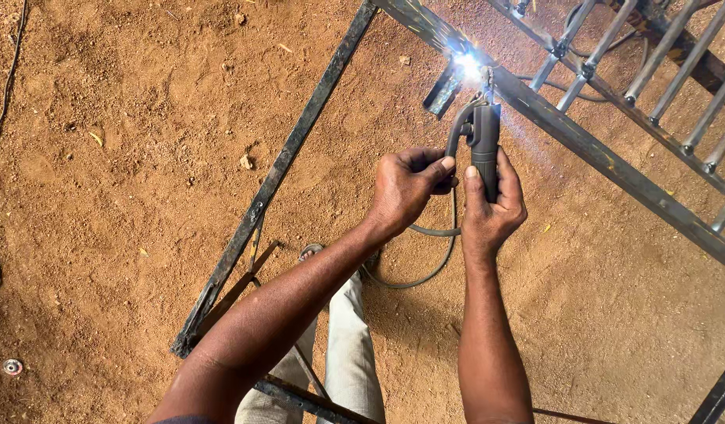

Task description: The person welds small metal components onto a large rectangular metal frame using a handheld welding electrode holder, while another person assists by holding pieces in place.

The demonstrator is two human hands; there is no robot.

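Note:
My right hand (494,206) grips the dark handle of a welding electrode holder (484,141), which points up at a steel bar of a metal frame (582,141). A bright white-blue arc (467,66) burns where the rod tip meets the bar, beside a short metal piece (442,90) hanging under it. My left hand (407,187) is closed on the black cable (437,232) just behind the holder, thumb resting near the handle. The cable loops down below both hands.
A long dark steel bar (276,173) runs diagonally across the red dirt ground (127,157). A grille of grey vertical bars (677,86) lies at the upper right. My light trouser leg (351,345) and sandalled foot (310,251) show below. A small round disc (13,366) lies at the lower left.

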